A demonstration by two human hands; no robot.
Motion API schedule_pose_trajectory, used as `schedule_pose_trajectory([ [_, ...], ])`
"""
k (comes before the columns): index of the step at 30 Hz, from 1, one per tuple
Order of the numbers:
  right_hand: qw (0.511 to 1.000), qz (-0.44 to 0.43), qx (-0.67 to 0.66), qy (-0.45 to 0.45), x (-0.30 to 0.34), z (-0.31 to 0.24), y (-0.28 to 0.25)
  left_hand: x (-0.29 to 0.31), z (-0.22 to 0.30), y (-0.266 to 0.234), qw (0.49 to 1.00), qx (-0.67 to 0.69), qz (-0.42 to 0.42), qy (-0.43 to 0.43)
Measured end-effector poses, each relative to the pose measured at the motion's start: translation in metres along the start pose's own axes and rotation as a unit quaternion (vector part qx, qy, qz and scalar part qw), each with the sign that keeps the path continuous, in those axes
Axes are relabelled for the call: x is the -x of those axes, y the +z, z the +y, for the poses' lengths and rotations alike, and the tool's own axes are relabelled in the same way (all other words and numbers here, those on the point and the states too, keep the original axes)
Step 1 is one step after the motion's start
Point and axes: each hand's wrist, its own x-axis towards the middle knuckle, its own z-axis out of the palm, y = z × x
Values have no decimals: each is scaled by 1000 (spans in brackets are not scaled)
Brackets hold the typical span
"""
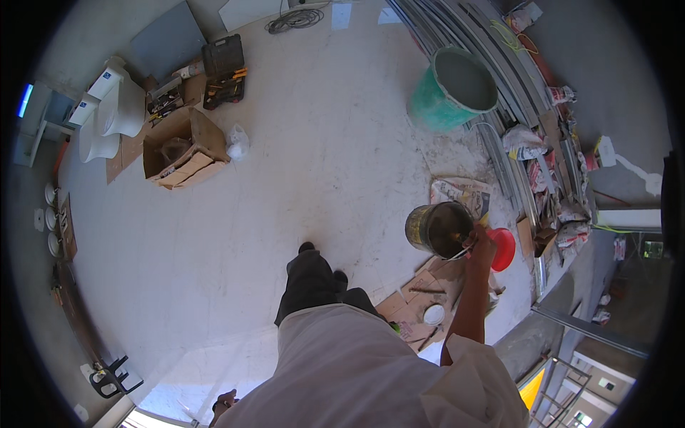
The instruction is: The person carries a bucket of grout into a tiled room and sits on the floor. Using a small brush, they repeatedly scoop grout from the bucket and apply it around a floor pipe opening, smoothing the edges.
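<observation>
My right hand (481, 246) is closed around the wire handle at the rim of a dark bucket (421, 230) with yellow marks on its side. The bucket is tilted, so its dark inside shows; what lies at its bottom is hard to make out. Just beyond my wrist is a round red plastic piece (504, 250), partly covered by my forearm. Low at the left, my left hand (225, 400) hangs beside my body with a dark band at the wrist. Its fingers look loosely apart, and nothing shows in them.
A green tub (439, 107) of grey contents stands at far right, beside long metal profiles (499, 78). Flattened cardboard (399, 303) with a white lid (434, 314) lies near my feet. A cardboard box (196, 167), toilets (121, 107) and a toolbox (222, 57) are at left.
</observation>
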Motion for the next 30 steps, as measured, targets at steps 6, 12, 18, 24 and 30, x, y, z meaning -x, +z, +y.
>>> schedule_pose_trajectory([
  [6,1000,-19,-17,7,-173,-176,240,95,303,130,987,-69,-139,46],
  [12,990,-108,-71,-52,-347,-354,450,207,774,125,958,-127,-29,255],
  [18,989,-125,31,-74,-522,-513,634,510,1228,138,752,267,-110,592],
  [24,980,-162,65,-93,-735,-633,808,612,1433,240,813,210,-60,540],
  [30,980,-162,60,-96,-929,-776,972,611,1442,341,981,10,-179,72],
])
